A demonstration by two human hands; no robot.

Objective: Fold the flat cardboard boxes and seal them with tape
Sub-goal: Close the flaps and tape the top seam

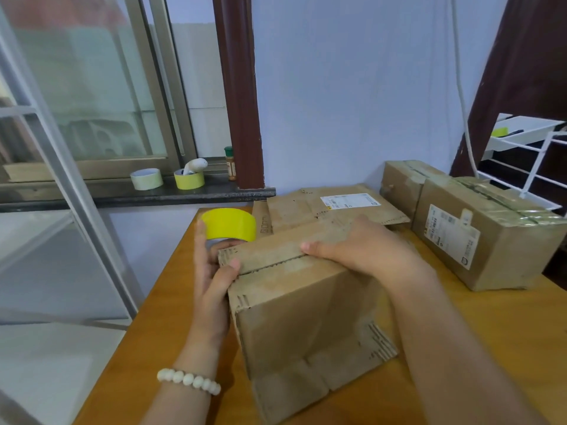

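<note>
A folded brown cardboard box [294,308] stands on the wooden table [491,348] in front of me, its top flaps closed along a seam. My right hand [362,246] lies flat on the top flaps and presses them down. My left hand [211,271] holds the yellow tape roll [230,223] at the box's left end, with its thumb on the edge of a flap. Flat cardboard sheets [331,207] with a white label lie behind the box.
Two taped boxes [478,228] stand at the right of the table. A white wire rack [527,154] is behind them. On the window sill sit two more tape rolls [167,179] and a small bottle [230,164]. The table's left edge is close to my left hand.
</note>
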